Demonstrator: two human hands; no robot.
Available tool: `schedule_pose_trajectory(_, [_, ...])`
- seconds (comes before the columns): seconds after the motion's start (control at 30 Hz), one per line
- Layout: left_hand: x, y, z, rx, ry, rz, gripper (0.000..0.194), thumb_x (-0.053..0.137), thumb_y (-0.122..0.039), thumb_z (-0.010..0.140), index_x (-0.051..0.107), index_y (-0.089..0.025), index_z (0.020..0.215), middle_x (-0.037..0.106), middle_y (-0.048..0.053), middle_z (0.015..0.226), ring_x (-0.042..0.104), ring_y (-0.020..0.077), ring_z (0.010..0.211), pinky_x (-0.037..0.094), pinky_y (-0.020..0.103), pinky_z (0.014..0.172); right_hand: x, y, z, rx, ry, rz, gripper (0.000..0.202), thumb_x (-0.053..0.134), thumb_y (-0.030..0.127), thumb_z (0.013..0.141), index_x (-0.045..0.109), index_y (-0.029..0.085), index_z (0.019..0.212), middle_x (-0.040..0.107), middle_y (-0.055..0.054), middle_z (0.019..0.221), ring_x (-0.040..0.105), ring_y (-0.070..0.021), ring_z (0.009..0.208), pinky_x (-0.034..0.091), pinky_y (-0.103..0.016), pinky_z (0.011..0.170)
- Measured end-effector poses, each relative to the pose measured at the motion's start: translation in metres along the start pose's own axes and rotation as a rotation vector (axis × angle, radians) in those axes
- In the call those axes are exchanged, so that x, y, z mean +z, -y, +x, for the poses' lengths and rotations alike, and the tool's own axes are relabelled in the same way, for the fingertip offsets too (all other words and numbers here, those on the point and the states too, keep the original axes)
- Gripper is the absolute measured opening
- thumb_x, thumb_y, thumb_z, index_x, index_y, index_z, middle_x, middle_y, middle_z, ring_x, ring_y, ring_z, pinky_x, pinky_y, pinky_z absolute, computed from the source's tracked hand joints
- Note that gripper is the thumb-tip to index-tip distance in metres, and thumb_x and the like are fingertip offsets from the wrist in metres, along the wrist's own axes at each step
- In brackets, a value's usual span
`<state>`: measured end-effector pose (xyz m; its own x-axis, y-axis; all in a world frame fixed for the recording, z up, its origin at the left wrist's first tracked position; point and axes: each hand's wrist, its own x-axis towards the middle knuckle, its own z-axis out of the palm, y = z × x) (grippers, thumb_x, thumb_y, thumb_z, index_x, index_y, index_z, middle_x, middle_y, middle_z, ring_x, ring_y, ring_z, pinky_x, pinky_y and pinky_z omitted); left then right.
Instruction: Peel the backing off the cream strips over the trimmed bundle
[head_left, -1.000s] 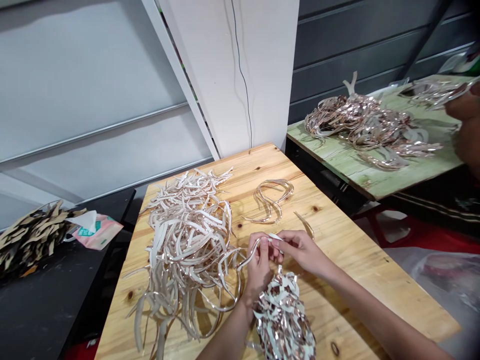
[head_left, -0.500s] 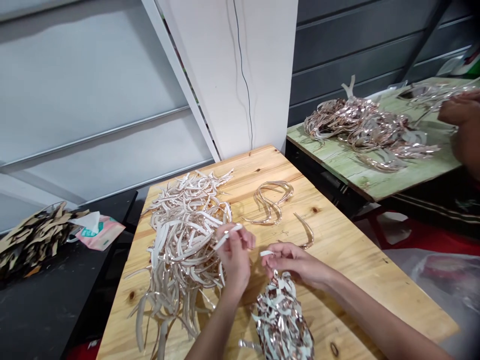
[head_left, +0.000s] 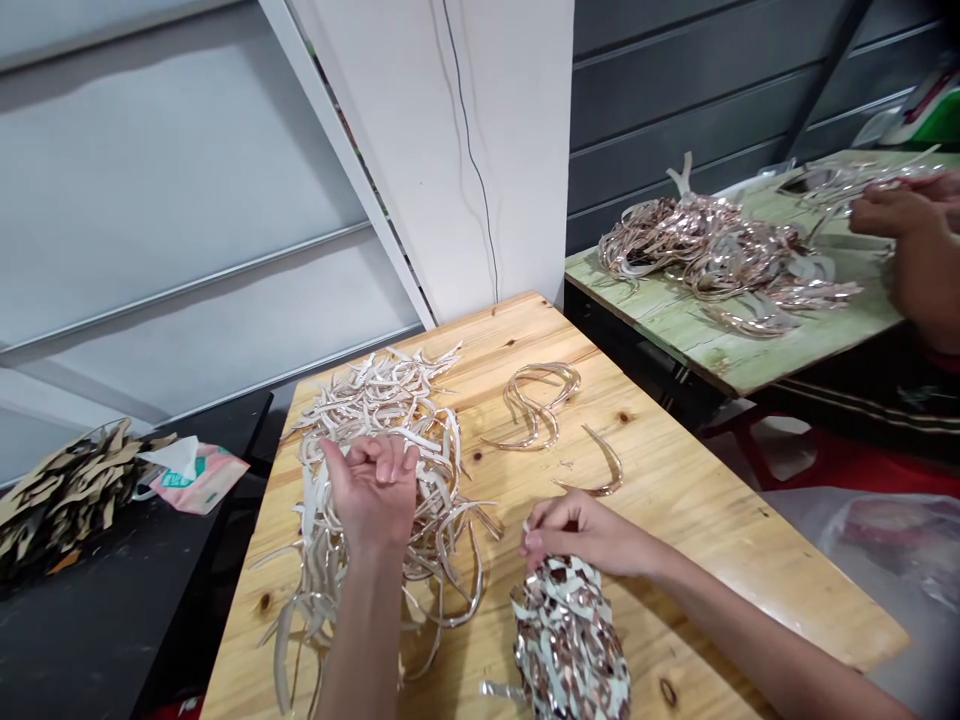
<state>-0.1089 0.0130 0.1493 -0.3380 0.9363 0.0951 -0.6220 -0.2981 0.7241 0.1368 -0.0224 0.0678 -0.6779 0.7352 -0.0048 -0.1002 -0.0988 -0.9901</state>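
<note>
My left hand (head_left: 379,485) is over a pile of narrow white and rose-gold strips (head_left: 386,385), palm turned up, thumb spread from loosely curled fingers, no strip visible in it. My right hand (head_left: 566,532) pinches at the near end of a thick bundle of shiny strips (head_left: 574,635), mottled white and rose-gold. A tiny pale end pokes out at the fingertips; most of the grip is hidden. Past the right hand, a curved strip (head_left: 611,465) and a few looped strips (head_left: 551,375) lie on the wooden table (head_left: 660,500).
On a black table (head_left: 75,630) at left sit brown-black cut pieces (head_left: 71,485) and a pink tissue pack (head_left: 199,480). At right, a green table (head_left: 739,365) carries a heap of shiny strips (head_left: 720,245), with another person's hand (head_left: 900,210) beside it. A white pillar (head_left: 517,150) stands behind.
My left hand has gone left from beside the right hand to over the pile, and the white strip it held no longer shows. Some strips now spread further right. My right hand stays at the bundle.
</note>
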Motion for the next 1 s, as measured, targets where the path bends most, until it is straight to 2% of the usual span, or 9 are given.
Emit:
schedule_pose_trajectory(0.1, [0.008, 0.005, -0.011, -0.046, 0.058, 0.045, 0.054, 0.053, -0.052, 0.098, 0.061, -0.017, 0.058, 0.033, -0.005, 0.043, 0.033, 0.0082, 0.042, 0.039, 0.022, 0.049, 0.005, -0.006, 0.000, -0.108, -0.272, -0.178, 0.037, 0.075, 0.042, 0.086, 0.065, 0.017, 0.060, 0.067, -0.005, 0.074, 0.062, -0.0172, 0.068, 0.044, -0.028, 0.062])
schedule_pose_trajectory(0.2, [0.017, 0.024, -0.027, -0.133, 0.156, 0.150, 0.051, 0.056, -0.054, 0.096, 0.066, -0.017, 0.062, 0.039, -0.004, 0.044, 0.039, 0.0098, 0.044, 0.042, 0.025, 0.053, 0.006, -0.007, -0.003, -0.149, -0.425, -0.324, 0.035, 0.079, 0.036, 0.082, 0.051, 0.021, 0.067, 0.059, 0.001, 0.070, 0.053, -0.0137, 0.061, 0.039, -0.026, 0.057])
schedule_pose_trajectory(0.3, [0.022, 0.052, -0.044, -0.228, 0.187, 0.351, 0.050, 0.056, -0.053, 0.096, 0.069, -0.015, 0.067, 0.052, 0.000, 0.051, 0.049, 0.0124, 0.053, 0.045, 0.027, 0.061, -0.001, -0.003, -0.006, -0.158, -0.406, -0.495, 0.038, 0.081, 0.042, 0.079, 0.050, 0.021, 0.071, 0.053, 0.003, 0.068, 0.048, -0.0129, 0.059, 0.035, -0.025, 0.054])
schedule_pose_trajectory(0.4, [0.022, 0.082, -0.061, -0.255, 0.133, 0.420, 0.049, 0.052, -0.051, 0.098, 0.068, -0.014, 0.070, 0.058, 0.002, 0.062, 0.052, 0.0120, 0.059, 0.043, 0.025, 0.062, -0.015, 0.000, -0.005, -0.129, -0.432, -0.631, 0.033, 0.067, 0.048, 0.090, 0.058, 0.020, 0.076, 0.053, 0.002, 0.066, 0.050, -0.0142, 0.060, 0.034, -0.025, 0.055])
schedule_pose_trajectory(0.53, [0.015, 0.111, -0.075, -0.371, 0.139, 0.409, 0.048, 0.051, -0.055, 0.097, 0.066, -0.015, 0.075, 0.055, 0.000, 0.059, 0.050, 0.0119, 0.056, 0.042, 0.024, 0.059, -0.038, -0.005, -0.003, 0.145, -0.512, -0.982, 0.022, 0.057, 0.040, 0.097, 0.067, 0.021, 0.100, 0.064, -0.002, 0.068, 0.059, -0.0196, 0.063, 0.030, -0.027, 0.057])
schedule_pose_trajectory(0.67, [0.004, 0.130, -0.075, -0.413, 0.097, 0.417, 0.047, 0.055, -0.058, 0.093, 0.061, -0.017, 0.074, 0.051, -0.003, 0.054, 0.048, 0.0113, 0.052, 0.041, 0.023, 0.055, -0.047, -0.012, -0.003, 0.314, -0.442, -1.169, 0.020, 0.055, 0.033, 0.097, 0.070, 0.022, 0.089, 0.073, -0.007, 0.077, 0.066, -0.0250, 0.071, 0.026, -0.029, 0.056])
schedule_pose_trajectory(0.8, [-0.007, 0.146, -0.075, -0.488, 0.090, 0.399, 0.050, 0.059, -0.064, 0.088, 0.056, -0.018, 0.070, 0.047, -0.004, 0.053, 0.045, 0.0107, 0.049, 0.042, 0.025, 0.054, -0.042, -0.005, -0.007, 0.155, -0.681, -0.981, 0.024, 0.050, 0.037, 0.101, 0.066, 0.021, 0.092, 0.066, -0.003, 0.062, 0.062, -0.0207, 0.058, 0.029, -0.029, 0.056])
schedule_pose_trajectory(0.9, [-0.011, 0.153, -0.081, -0.435, 0.195, 0.463, 0.037, 0.063, -0.056, 0.090, 0.061, -0.019, 0.093, 0.051, -0.004, 0.066, 0.046, 0.0103, 0.052, 0.042, 0.024, 0.054, -0.034, 0.008, -0.010, -0.068, -0.825, -0.501, 0.025, 0.051, 0.045, 0.101, 0.059, 0.022, 0.096, 0.057, 0.003, 0.053, 0.055, -0.0165, 0.046, 0.034, -0.026, 0.049])
schedule_pose_trajectory(1.0, [-0.012, 0.153, -0.084, -0.281, 0.345, 0.631, 0.044, 0.066, -0.049, 0.090, 0.059, -0.023, 0.125, 0.058, 0.003, 0.095, 0.052, 0.0117, 0.065, 0.044, 0.025, 0.058, -0.027, 0.017, -0.010, -0.168, -0.771, 0.067, 0.024, 0.051, 0.047, 0.100, 0.050, 0.024, 0.093, 0.057, 0.006, 0.054, 0.057, -0.0158, 0.040, 0.036, -0.023, 0.039])
